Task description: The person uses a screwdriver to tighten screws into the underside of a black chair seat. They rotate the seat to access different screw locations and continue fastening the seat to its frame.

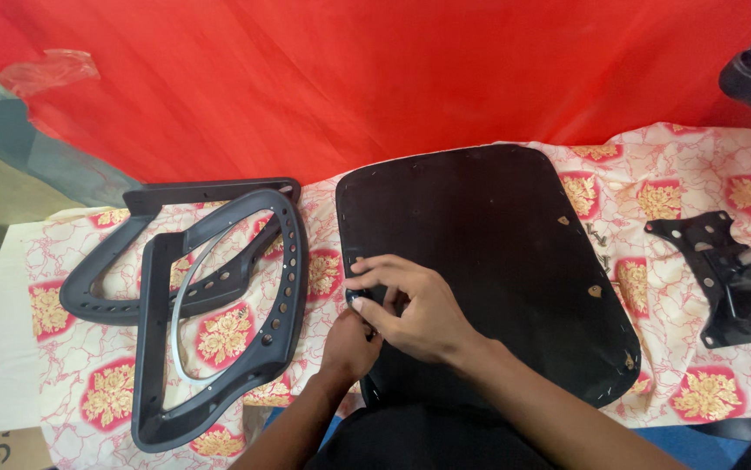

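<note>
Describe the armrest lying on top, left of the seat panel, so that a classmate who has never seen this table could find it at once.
Start at the big black seat panel on the floral cloth, then look left to two grey armrests. The upper armrest overlaps the other armrest. Only it carries a thin silvery ring inside its loop.

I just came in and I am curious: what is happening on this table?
A person is working on a black chair seat panel lying underside up on a flowered cloth. Both hands meet at its left edge: the right hand rests on the panel and pinches a small dark part, the left hand supports from below. Two dark armrest frames lie to the left, a black metal chair mechanism to the right.
</note>
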